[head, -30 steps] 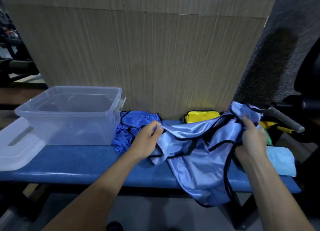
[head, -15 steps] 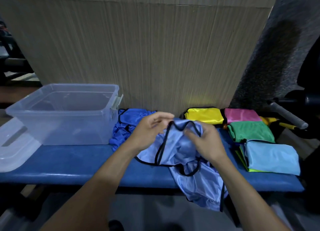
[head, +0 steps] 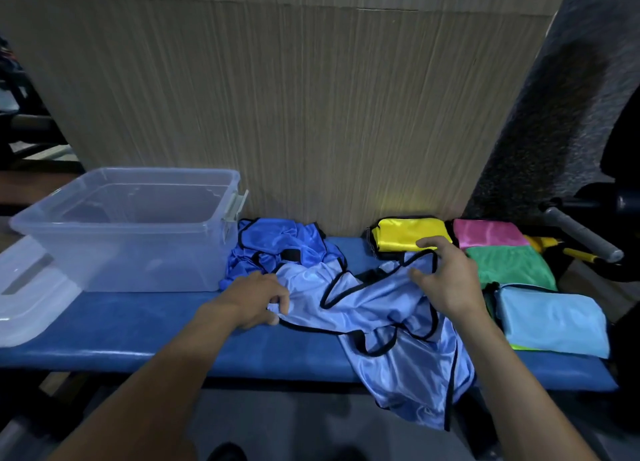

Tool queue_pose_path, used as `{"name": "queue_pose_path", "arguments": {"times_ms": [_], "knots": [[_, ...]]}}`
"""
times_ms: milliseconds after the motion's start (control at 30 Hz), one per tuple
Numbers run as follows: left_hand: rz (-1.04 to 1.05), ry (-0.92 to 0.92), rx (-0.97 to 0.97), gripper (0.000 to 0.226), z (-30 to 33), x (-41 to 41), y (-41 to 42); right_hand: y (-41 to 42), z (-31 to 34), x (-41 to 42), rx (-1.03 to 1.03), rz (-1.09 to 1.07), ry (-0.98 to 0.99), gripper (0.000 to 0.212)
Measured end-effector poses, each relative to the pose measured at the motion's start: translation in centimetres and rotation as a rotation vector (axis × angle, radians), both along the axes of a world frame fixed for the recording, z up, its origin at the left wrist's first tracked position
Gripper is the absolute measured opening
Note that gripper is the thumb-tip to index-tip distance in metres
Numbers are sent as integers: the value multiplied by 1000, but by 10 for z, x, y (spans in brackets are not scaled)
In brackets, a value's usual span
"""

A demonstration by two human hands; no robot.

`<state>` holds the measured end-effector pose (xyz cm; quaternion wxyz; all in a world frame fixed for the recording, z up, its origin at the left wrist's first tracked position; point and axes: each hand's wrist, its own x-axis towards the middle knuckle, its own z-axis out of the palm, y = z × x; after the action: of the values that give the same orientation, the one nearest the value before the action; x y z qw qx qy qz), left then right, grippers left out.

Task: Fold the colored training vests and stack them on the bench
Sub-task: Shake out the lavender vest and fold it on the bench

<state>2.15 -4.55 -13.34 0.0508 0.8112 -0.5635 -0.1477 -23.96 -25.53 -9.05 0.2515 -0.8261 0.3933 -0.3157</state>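
The wood-grain wall panel (head: 311, 114) is filling the whole back of the view, and below it the blue padded counter (head: 138, 329) is stretching from nine o'clock across to three. Sitting at ten o'clock on the counter is the clear plastic bin (head: 128, 228), and its lid (head: 31, 294) is lying flat just beside it at nine, hanging off the counter's end. Dead centre, the light blue vest (head: 391, 322) with black trim is lying spread and rumpled on the counter, its lower part spilling over the front edge toward five o'clock. Behind it at eleven, the darker blue vest (head: 277, 246) is lying bunched against the bin's side. Over at three o'clock the folded pale blue vest (head: 554, 318) is resting on a lime-coloured layer, with the folded green vest (head: 509, 266) just behind it at two, the folded pink vest (head: 488, 233) behind that, and the folded yellow vest (head: 405, 233) sitting at one o'clock against the wall. The left hand (head: 252, 299) is pinching the light blue vest's edge at seven o'clock of the cloth, fingers curled on the fabric. The right hand (head: 446, 280) is hovering over the vest's upper corner with fingers spread and bent, tips touching the trim.
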Motion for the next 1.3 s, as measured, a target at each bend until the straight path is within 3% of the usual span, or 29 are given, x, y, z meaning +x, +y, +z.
{"name": "queue_pose_path", "arguments": {"times_ms": [100,200,333,400,467,567,700,833,1000,1100,1200,1300], "knots": [[4,-68,-59,5,-1,-3,-1,3,-2,-2,-6,53,36,21],[44,2,-267,16,4,-9,-2,7,1,-3,-23,76,-22,5],[98,325,-737,18,32,-34,2,13,8,-6,123,107,-224,28],[74,422,-838,15,48,-50,4,18,15,-9,186,115,-347,38],[12,574,-808,11,59,-63,9,26,25,-12,189,101,-421,42],[-95,731,-583,3,79,-76,23,36,42,-20,311,162,-552,43],[-256,786,-326,24,125,-87,48,48,76,-28,380,317,-569,46],[-304,678,-316,25,178,-105,67,58,115,-37,286,395,-506,45],[-293,361,-487,11,245,-130,75,74,168,-45,102,457,-335,29],[-306,172,-604,11,286,-150,75,89,206,-49,202,553,-288,26],[-295,-90,-613,21,317,-164,68,105,237,-48,248,591,-334,9],[-290,-94,-589,26,329,-165,63,114,257,-48,288,595,-378,12]]}}
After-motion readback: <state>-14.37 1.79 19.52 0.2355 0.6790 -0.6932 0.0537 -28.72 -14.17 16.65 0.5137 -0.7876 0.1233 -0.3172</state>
